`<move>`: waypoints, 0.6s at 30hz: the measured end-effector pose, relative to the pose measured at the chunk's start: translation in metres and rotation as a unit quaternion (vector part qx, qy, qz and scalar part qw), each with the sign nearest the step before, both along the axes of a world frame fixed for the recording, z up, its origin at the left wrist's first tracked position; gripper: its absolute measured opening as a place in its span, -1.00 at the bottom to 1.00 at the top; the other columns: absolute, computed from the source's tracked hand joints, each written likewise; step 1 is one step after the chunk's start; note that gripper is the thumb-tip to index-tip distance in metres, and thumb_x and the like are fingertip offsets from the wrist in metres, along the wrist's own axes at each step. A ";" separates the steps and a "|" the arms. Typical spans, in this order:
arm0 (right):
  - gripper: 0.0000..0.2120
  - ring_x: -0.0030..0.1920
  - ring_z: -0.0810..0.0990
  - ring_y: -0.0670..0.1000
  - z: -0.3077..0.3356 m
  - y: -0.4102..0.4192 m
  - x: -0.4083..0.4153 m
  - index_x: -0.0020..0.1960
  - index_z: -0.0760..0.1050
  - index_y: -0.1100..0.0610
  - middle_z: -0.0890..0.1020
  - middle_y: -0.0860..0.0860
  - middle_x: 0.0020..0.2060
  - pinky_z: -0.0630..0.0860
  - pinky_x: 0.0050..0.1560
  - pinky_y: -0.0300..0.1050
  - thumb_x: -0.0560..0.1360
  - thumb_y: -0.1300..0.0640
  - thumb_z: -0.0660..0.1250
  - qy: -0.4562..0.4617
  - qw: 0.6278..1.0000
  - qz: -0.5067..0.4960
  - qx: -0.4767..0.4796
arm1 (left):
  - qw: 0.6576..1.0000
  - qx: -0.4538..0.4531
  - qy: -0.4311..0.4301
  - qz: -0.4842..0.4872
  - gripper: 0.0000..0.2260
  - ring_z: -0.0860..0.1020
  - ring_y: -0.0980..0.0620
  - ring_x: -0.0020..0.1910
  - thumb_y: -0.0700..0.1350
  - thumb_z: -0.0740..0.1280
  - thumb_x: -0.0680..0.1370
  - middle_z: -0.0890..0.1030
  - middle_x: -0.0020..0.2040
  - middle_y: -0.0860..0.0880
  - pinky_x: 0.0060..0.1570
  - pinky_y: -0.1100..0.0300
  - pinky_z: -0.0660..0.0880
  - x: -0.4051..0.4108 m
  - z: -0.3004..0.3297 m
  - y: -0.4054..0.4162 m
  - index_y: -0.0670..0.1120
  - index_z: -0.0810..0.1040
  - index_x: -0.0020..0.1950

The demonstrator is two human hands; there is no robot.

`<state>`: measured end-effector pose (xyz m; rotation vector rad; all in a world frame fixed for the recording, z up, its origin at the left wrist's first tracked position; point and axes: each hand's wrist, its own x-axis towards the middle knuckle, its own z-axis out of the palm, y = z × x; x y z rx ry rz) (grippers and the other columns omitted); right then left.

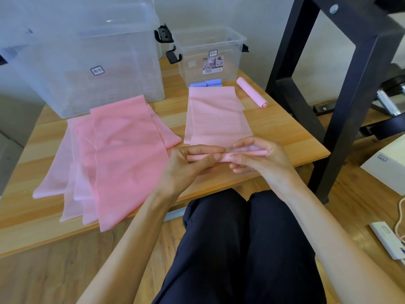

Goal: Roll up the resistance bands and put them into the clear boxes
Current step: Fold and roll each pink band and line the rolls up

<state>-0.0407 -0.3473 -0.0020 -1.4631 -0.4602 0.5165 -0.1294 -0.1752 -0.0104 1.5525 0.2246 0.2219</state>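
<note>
While a heap of flat pink bands [114, 154] waits on the worktop [274, 128], the left hand [188, 163] and right hand [258, 159] pinch the started roll [221, 156] of a pale pink band [215, 115]. Rolling is under way; next, roll evenly toward the small clear box [210, 55].

I am looking down at a low wooden table [274, 128] with a pale grain, sitting over a wood-plank floor [65, 270]. Behind it, a plain off-white wall [252, 18] is catching soft, even light. To the right, a black metal frame [355, 88] is standing on the floor. A white box [385, 163] and a white power strip [388, 240] are lying at the far right.
</note>
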 end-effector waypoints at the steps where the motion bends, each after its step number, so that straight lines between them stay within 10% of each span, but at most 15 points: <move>1: -0.70 -0.20 0.72 0.09 0.000 0.000 0.000 0.04 0.60 0.23 0.73 0.11 -0.11 0.67 -0.19 -0.13 0.34 0.24 0.53 0.000 1.000 0.004 0.001 | 1.000 -0.005 0.000 0.003 -0.88 0.69 0.05 0.00 -0.20 0.43 0.50 0.73 -0.04 0.00 0.05 0.18 0.61 -0.001 0.000 -0.001 -0.09 0.70 0.02; 18: -0.79 -0.15 0.73 0.13 0.004 0.001 -0.005 0.02 0.68 0.22 0.74 0.12 -0.14 0.67 -0.17 -0.15 0.40 0.21 0.49 -0.015 1.000 -0.012 -0.004 | 1.000 -0.010 0.014 0.018 -0.86 0.70 0.04 -0.06 -0.15 0.38 0.56 0.74 -0.08 -0.06 -0.08 0.28 0.61 -0.002 0.011 0.006 -0.09 0.68 0.08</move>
